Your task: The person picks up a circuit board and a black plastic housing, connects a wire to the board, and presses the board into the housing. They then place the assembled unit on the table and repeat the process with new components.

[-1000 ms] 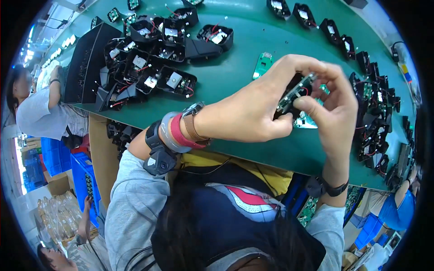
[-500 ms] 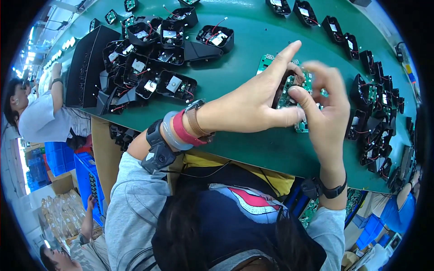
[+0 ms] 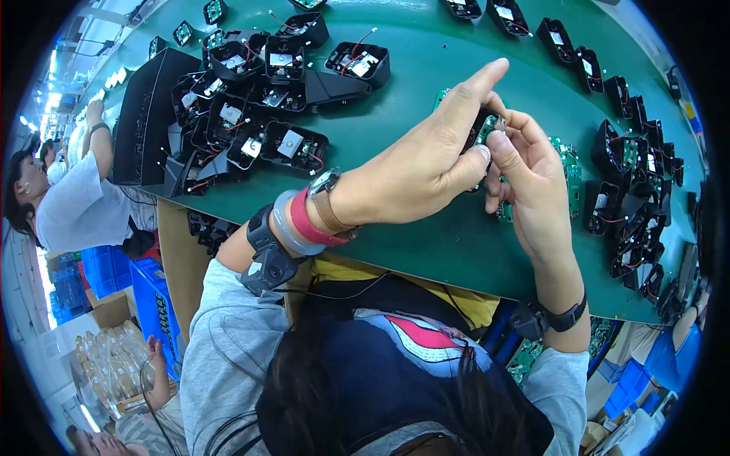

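Observation:
My left hand (image 3: pixel 430 163) is wrapped round a small black housing (image 3: pixel 477 131), mostly hidden by the palm and fingers. A small green circuit board (image 3: pixel 485 131) shows at the housing's opening. My right hand (image 3: pixel 536 175) is closed at that board, its thumb and forefinger pressed against the board's upper end. The left thumb rests on the lower end of the piece, beside the right thumb. Behind my right hand, more green circuit boards (image 3: pixel 569 171) lie on the green table (image 3: pixel 411 258), partly hidden by the hand.
Black housings with red wires (image 3: pixel 293 144) are heaped on the left beside a black box (image 3: pixel 152 114). More black housings (image 3: pixel 608 209) stand along the right and far side. Co-workers sit at the left, one in a light shirt (image 3: pixel 76 190). Blue bins (image 3: pixel 156 292) stand below the table.
My right hand has turned and drawn in, its fingers now curled at the board where they were raised and blurred before. My left thumb has moved up onto the piece.

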`<state>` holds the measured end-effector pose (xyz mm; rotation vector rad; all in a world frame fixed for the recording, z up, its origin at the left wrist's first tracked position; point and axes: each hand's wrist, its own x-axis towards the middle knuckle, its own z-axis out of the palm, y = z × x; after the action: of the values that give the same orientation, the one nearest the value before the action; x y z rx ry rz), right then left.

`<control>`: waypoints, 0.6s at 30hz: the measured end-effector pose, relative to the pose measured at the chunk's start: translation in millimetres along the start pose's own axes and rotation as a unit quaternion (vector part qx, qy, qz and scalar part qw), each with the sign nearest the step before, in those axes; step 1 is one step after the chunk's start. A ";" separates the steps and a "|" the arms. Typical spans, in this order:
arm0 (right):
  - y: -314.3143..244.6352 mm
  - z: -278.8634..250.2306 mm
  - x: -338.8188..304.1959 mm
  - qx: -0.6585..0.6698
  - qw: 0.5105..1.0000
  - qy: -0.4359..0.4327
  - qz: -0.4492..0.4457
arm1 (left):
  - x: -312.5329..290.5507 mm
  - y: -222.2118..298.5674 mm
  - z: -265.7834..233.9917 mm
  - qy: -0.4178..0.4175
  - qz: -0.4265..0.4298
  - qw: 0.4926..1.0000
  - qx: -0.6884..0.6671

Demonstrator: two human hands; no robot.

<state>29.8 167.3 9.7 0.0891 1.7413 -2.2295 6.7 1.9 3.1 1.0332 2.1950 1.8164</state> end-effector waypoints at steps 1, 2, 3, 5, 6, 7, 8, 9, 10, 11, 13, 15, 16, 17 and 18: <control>0.7 3.8 0.3 -0.011 1.000 0.017 -0.024 | 0.5 -1.0 -1.4 -0.006 -0.004 1.000 0.004; 2.0 5.4 1.1 -0.022 0.998 0.035 -0.047 | 1.1 -2.4 -2.4 -0.012 -0.008 1.000 0.009; 3.7 4.7 2.4 -0.023 0.998 0.035 -0.047 | 1.8 -3.2 -3.2 -0.012 -0.008 1.000 0.008; 5.8 2.9 5.5 -0.071 0.994 0.023 -0.078 | 2.8 -3.1 -4.2 -0.014 -0.032 0.994 -0.103; 4.5 2.1 5.7 -0.072 0.994 0.023 -0.079 | 2.5 -2.8 -3.6 -0.015 -0.030 0.994 -0.103; 2.8 1.1 5.5 -0.054 0.997 0.008 -0.058 | 1.9 -2.9 -2.4 -0.011 -0.039 0.990 -0.134; 1.6 1.1 6.0 -0.037 0.999 -0.010 -0.037 | 1.5 -2.5 -2.3 -0.006 -0.048 0.985 -0.164; 2.8 1.6 6.1 -0.036 0.999 -0.011 -0.039 | 0.9 -0.6 -1.9 -0.005 -0.047 0.986 -0.162; 5.7 2.3 6.1 0.005 0.998 -0.011 -0.056 | 0.0 2.1 -1.1 0.007 -0.046 0.982 -0.185; 7.0 2.9 5.8 0.045 0.996 -0.009 -0.074 | -0.7 4.3 -1.3 0.018 -0.043 0.977 -0.209; 3.0 1.0 4.2 0.023 0.996 -0.029 -0.083 | -1.3 7.8 -3.9 0.028 -0.052 0.972 -0.229; 3.5 -1.8 4.2 0.013 0.996 -0.048 -0.076 | -1.3 7.0 -3.3 0.039 -0.061 0.965 -0.251; 6.1 -2.7 4.9 0.011 0.996 -0.048 -0.076 | -0.7 1.9 -1.9 0.029 -0.034 0.980 -0.193; 8.9 -3.5 6.4 -0.009 0.995 -0.050 -0.080 | -0.6 -1.3 -1.1 0.021 -0.009 0.991 -0.132; 10.1 -4.7 7.1 -0.030 0.995 -0.052 -0.084 | -0.9 -1.5 -0.6 0.023 -0.008 0.991 -0.132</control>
<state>25.2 168.3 -2.7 -0.1905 1.8167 -2.2489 6.4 0.8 1.6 0.9237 1.9107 2.0701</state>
